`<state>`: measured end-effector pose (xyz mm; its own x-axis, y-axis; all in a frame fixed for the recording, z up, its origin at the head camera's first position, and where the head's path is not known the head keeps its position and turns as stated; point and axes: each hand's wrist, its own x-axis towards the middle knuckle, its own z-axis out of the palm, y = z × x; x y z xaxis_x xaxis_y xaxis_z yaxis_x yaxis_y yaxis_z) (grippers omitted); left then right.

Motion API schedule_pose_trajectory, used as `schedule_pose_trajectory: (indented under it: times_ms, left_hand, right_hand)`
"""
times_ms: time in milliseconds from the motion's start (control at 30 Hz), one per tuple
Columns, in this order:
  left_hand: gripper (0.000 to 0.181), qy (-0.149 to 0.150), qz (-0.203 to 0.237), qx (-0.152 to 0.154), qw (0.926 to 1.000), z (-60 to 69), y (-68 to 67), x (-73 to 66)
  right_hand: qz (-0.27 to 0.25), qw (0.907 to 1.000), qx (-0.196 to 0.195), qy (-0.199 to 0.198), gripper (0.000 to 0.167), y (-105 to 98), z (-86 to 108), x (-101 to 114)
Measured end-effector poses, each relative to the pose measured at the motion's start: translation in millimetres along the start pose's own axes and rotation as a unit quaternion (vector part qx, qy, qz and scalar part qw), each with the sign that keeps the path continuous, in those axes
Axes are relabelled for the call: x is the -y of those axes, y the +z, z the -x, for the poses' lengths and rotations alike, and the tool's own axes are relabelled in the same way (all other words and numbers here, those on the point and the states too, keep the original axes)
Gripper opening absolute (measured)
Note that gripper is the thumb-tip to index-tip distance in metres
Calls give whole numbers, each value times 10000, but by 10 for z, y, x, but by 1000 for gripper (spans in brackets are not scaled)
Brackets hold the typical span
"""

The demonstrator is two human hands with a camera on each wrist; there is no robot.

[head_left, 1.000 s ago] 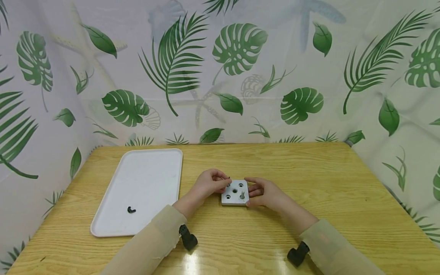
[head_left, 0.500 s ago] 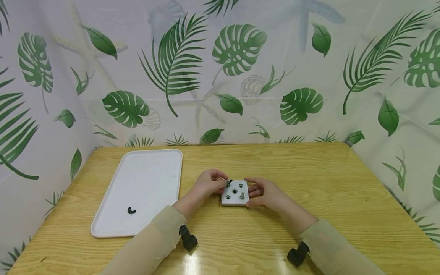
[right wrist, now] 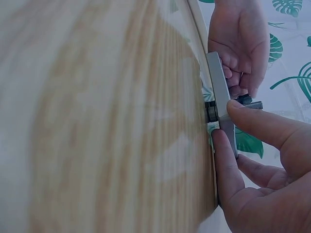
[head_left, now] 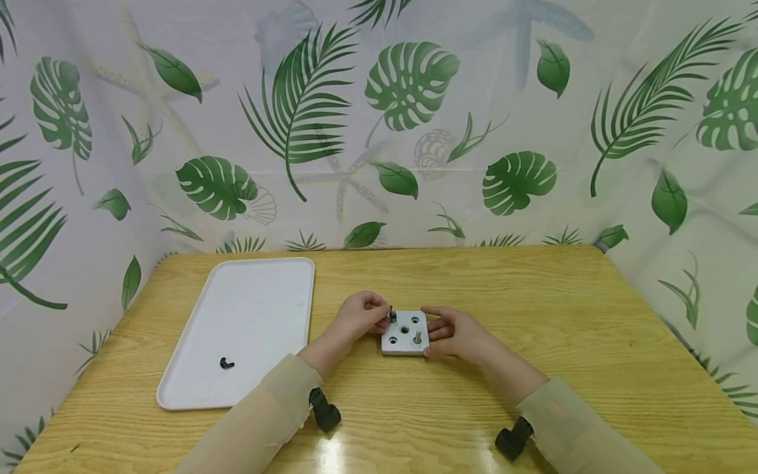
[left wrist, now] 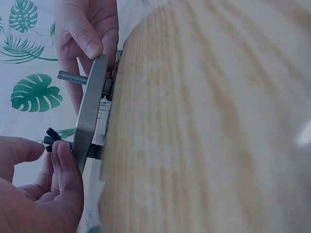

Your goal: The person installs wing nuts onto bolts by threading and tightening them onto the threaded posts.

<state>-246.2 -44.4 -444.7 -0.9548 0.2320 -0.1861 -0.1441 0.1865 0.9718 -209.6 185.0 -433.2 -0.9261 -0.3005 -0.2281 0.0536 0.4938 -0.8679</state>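
Observation:
A square metal plate [head_left: 404,340] with several holes sits on the table in the head view. Two threaded bolts stand up through it at opposite corners. The near-right bolt [head_left: 417,336] is bare. On the far-left bolt [left wrist: 47,140] is a black wing nut [left wrist: 53,133], and the thumb and fingers of my left hand [head_left: 355,317] are closed about it. My right hand [head_left: 458,336] grips the plate's right side, thumb on the near corner and fingers along the edge. Seen from the left wrist, dark bolt heads [left wrist: 95,152] lie under the plate, between it and the table.
To the left lies a white tray [head_left: 260,289] holding one small black part [head_left: 226,363] that looks like another wing nut. The wooden table [head_left: 521,283] extends around the plate. A leaf-printed cloth [head_left: 349,118] hangs behind and at both sides.
The wing nut's dark wings have turned on the far-left bolt as my left fingers shifted slightly. The plate and my right hand have stayed in place.

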Motion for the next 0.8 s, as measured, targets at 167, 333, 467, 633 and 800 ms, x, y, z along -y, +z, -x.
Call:
schedule_pose_trajectory:
  times_ms: [167, 333, 467, 633, 800]
  left_hand:
    - [21, -21, -101, 114, 9999, 6, -20, 5]
    - [23, -8, -214, 153, 9997, 18, -31, -13]
    - [21, 24, -223, 149, 9996, 22, -26, -23]
    - [22, 22, -169, 87, 9998, 21, -13, -23]
    - [16, 73, -44, 31, 10000, 17, -2, -13]
  right_hand:
    - [29, 10000, 17, -8, 84, 0, 1, 2]
    - [-3, 10000, 23, -34, 84, -9, 6, 7]
    - [-73, 10000, 26, -21, 84, -11, 3, -1]
    - [-135, 9999, 20, 41, 85, -6, 6, 6]
    - [-115, 9999, 9, 23, 85, -5, 23, 24]
